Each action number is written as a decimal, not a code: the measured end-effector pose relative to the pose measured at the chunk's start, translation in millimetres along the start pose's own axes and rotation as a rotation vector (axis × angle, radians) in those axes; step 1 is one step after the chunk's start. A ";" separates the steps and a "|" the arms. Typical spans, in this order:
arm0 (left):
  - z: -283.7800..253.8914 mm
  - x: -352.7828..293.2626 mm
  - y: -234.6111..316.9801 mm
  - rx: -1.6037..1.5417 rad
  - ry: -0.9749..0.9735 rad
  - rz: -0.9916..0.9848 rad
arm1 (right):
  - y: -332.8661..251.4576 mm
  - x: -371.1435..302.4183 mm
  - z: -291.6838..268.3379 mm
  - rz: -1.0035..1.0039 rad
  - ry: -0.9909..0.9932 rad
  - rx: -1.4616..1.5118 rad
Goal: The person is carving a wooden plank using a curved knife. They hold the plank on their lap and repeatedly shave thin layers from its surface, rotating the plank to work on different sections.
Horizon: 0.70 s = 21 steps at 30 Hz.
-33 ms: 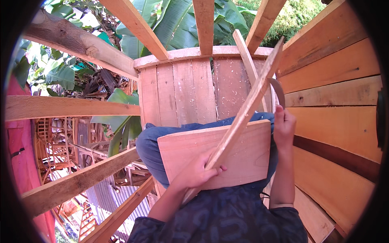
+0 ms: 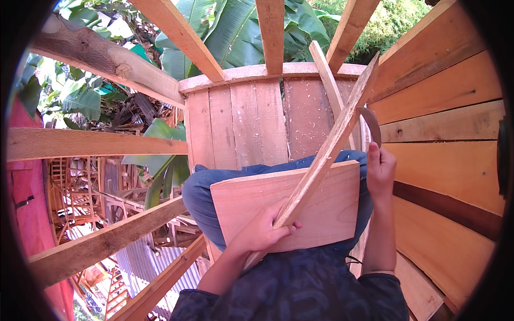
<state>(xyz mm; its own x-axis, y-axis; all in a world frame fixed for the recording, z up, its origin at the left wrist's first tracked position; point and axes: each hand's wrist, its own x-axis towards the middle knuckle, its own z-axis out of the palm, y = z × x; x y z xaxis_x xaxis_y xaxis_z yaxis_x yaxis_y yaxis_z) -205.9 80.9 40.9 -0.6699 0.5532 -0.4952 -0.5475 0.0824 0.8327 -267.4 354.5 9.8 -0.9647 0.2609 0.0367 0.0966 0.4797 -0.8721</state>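
Note:
My left hand [image 2: 269,226] is wrapped round the lower part of a long wooden stick [image 2: 327,153]. From there the stick slants up and away to the right, and its lower end reaches back under my left forearm. A flat wooden board [image 2: 249,193] lies across my lap beneath it. My right hand [image 2: 381,168] is closed, thumb up, round the handle of a knife; the fist hides that handle. The knife's curved blade [image 2: 370,123] rises from the fist and meets the stick's right side near its upper part.
A second wooden strip [image 2: 327,80] leans at the far rail [image 2: 241,73]. Pale shavings dot the plank floor [image 2: 243,125]. Slatted wooden bars [image 2: 96,143] stand on the left, with a drop beyond them. A plank wall [image 2: 444,160] rises close by my right arm.
My right hand and the knife have moved slightly to the right, and the blade now tilts more outward. The stick has shifted a little to the right in my left hand's grip.

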 end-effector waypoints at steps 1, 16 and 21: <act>-0.8 -1.1 -5.0 -0.011 0.005 0.001 | -11.7 -5.3 -6.8 -0.020 -0.063 -0.035; 3.4 1.3 -3.4 -0.124 0.016 -0.057 | -38.0 -47.9 24.5 -0.288 -0.340 -0.154; 3.8 3.0 -0.1 -0.068 0.041 -0.057 | -47.1 -36.3 18.9 0.013 -0.374 -0.084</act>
<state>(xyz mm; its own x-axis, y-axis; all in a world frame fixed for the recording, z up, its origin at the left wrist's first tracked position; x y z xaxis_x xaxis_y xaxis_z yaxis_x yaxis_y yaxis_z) -206.0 85.7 40.2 -0.6559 0.5150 -0.5519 -0.6173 0.0550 0.7848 -241.6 306.6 40.3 -0.9845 -0.0491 -0.1681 0.1140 0.5495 -0.8277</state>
